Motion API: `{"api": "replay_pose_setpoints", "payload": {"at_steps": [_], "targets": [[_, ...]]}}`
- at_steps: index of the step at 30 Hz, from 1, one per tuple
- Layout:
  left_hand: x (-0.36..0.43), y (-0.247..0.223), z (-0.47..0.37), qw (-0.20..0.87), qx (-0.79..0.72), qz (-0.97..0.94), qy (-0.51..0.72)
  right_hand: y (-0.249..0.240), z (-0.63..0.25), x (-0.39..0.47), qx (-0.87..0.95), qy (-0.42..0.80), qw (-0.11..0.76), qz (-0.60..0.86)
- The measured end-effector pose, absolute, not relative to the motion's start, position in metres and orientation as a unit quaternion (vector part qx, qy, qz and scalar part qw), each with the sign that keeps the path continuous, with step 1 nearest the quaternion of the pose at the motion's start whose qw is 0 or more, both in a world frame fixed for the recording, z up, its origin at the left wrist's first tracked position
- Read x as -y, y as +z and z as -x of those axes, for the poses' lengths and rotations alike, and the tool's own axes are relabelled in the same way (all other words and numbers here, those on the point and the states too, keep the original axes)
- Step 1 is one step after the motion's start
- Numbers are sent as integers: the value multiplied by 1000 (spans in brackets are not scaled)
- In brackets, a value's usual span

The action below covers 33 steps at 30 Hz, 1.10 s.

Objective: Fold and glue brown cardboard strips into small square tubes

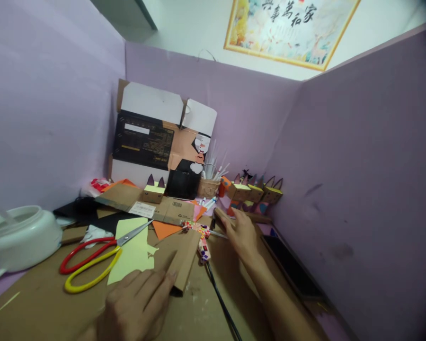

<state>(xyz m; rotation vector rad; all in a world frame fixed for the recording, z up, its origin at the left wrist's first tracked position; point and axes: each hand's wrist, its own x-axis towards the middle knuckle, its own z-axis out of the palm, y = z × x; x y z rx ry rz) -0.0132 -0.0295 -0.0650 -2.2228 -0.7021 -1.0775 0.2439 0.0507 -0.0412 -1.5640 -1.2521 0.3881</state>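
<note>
My left hand (pixel 137 303) rests at the bottom centre with its fingers on a folded brown cardboard piece (pixel 182 258), holding it against the cardboard-covered table (pixel 39 303). My right hand (pixel 239 232) reaches forward with fingers stretched out over a dark wooden strip (pixel 252 217), next to a colourful patterned glue gun (pixel 200 237) whose black cord (pixel 220 300) trails toward me. Whether the right hand grips anything is hidden. Red-and-yellow scissors (pixel 92 258) lie shut on pale yellow paper (pixel 133 251) to the left.
A white round container (pixel 19 237) stands at the left. An open printed carton (pixel 152 137) leans on the back wall. Small cardboard boxes with pointed ears (pixel 255 192), a pen basket (pixel 208 185), orange paper (pixel 165 228) and a dark phone (pixel 287 265) lie about. Purple partitions enclose three sides.
</note>
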Motion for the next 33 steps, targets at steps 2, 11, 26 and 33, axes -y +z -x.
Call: {"api": "replay_pose_setpoints", "payload": {"at_steps": [2,11,26,33], "targets": [[30,-68,13,289,278,823,-402,-35,-224,-31,520,233,546,613],[42,-58,-11,187,170,842,-477,-43,-169,28,363,683,556,305],[2,-39,13,-508,312,750,-287,-62,-170,38,470,756,376,258],[10,-36,17,-583,277,744,-173,-53,-195,35,603,565,408,389]]}}
